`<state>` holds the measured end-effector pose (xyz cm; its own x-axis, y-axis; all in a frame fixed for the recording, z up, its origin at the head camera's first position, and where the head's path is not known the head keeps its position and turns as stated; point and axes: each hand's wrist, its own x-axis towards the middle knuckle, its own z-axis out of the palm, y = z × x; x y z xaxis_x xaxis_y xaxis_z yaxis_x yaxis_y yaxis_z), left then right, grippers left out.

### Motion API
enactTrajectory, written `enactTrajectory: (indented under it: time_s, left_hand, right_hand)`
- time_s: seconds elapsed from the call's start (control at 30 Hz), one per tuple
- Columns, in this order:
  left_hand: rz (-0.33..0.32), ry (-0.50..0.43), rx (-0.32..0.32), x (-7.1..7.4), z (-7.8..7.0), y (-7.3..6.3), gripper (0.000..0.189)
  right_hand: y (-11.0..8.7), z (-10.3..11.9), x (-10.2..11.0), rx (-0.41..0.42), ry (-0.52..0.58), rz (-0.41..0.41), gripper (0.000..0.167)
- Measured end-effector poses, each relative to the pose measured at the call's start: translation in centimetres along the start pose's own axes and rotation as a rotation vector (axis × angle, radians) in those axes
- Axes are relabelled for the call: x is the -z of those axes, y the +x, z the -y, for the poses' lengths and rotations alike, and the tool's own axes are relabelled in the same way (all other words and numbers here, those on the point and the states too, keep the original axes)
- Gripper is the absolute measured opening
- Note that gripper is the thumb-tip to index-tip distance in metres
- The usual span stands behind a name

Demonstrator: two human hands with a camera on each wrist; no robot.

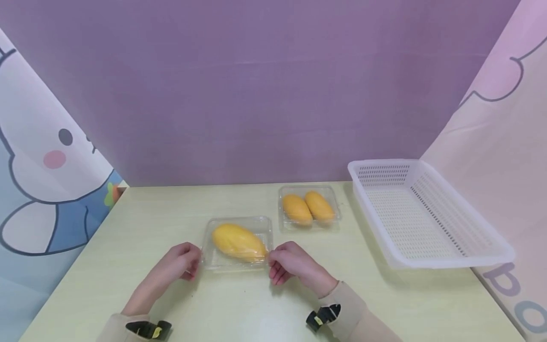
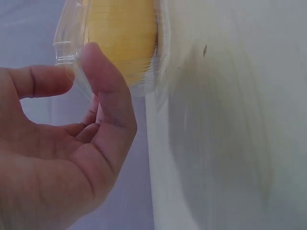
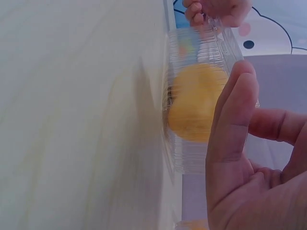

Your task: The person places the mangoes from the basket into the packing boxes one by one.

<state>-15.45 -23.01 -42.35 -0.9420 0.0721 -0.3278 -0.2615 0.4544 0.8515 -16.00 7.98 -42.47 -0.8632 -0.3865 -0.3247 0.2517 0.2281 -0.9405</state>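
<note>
A clear plastic clamshell box with one yellow mango inside lies flat on the table. At its left edge, my left hand pinches the rim between thumb and finger. My right hand pinches the opposite edge near the front corner. In the left wrist view, the thumb and finger of the left hand meet at the box's corner, with the mango behind. The right wrist view shows the right hand at the box's rim; the mango shows through ribbed plastic.
Behind and to the right sits a second clear box with two orange mangoes. A white perforated basket stands at the table's right edge. A purple backdrop rises along the rear of the pale table.
</note>
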Motion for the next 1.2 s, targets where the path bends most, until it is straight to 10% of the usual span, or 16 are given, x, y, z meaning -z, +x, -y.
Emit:
enactTrajectory:
  time_s: [0.7,1.2]
  left_hand:
    - [0.003,-0.23,-0.005,-1.6,-0.5,-0.4,0.028]
    - [-0.017,-0.214,-0.01,-1.6,-0.6,0.8,0.033]
  right_hand:
    - [0.4,0.1,0.2,-0.017,-0.001,0.005,0.019]
    - [1.1,0.5,0.4,-0.001,-0.014,-0.032,0.019]
